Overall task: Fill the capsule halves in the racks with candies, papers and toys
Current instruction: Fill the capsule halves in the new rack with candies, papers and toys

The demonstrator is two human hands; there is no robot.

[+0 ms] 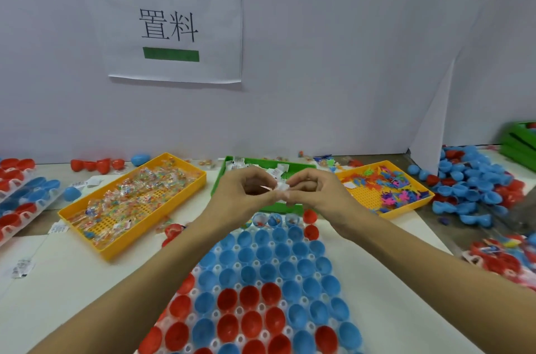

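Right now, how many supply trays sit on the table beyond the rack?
3: a yellow candy tray at left, a green paper tray in the middle partly hidden behind both hands, a yellow toy tray at right.

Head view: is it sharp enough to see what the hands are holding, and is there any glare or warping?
Head view: lighting even, shadows soft, no strong glare. Both the left hand and the right hand pinch small white papers, soft but readable. Wide-angle bending curves the capsule rack and frame edges; the loose capsule pile at right looks smeared.
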